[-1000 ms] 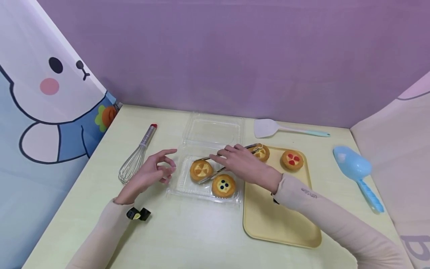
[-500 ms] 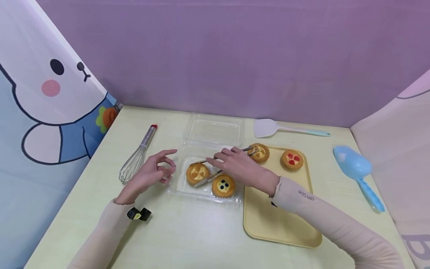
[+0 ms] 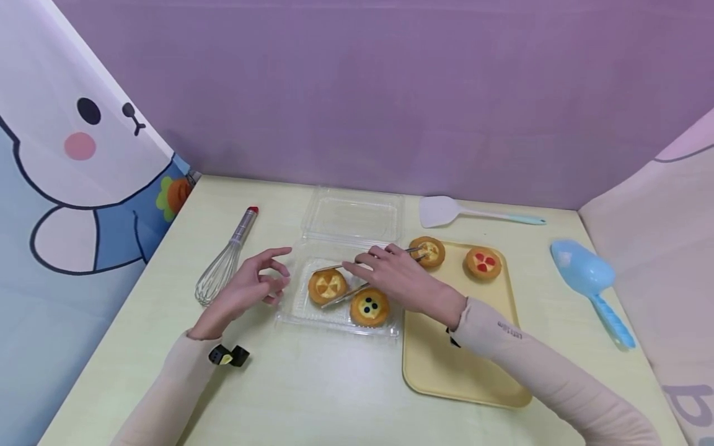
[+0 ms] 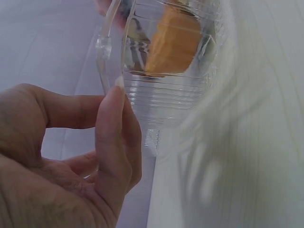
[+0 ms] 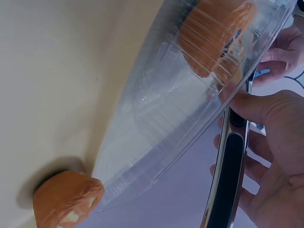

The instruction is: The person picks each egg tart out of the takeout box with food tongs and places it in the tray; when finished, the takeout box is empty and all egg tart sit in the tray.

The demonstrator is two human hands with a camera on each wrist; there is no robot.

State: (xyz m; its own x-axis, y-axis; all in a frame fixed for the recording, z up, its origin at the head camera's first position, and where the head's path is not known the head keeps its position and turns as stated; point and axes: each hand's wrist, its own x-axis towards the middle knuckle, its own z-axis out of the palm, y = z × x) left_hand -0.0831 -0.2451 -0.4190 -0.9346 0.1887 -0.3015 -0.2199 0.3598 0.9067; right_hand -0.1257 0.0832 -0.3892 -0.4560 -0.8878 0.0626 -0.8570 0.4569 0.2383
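Observation:
My left hand (image 3: 255,284) is at the left side of a clear plastic clamshell container (image 3: 334,322). In the left wrist view, its thumb and a finger pinch the container's rim. A pair of metal tongs with dark grips (image 5: 229,175) is held in my right hand (image 3: 398,275), which hovers over the container's right side. Its two arms reach left and straddle a tart with a cross-patterned top (image 3: 327,286) inside the container. Close beside that one lies a tart with three dark berries (image 3: 370,307). The container's lid (image 3: 354,215) is folded back, away from me.
Right of the container lies a yellow tray (image 3: 463,371), carrying another patterned tart (image 3: 432,253) and a red-topped tart (image 3: 483,263). A whisk (image 3: 223,266) rests at left, a spatula (image 3: 440,212) at the back and a blue scoop (image 3: 586,269) at far right.
The tongs and my right hand have shifted slightly left and toward me, and the cross-patterned tart has moved left inside the container. My left hand has stayed put.

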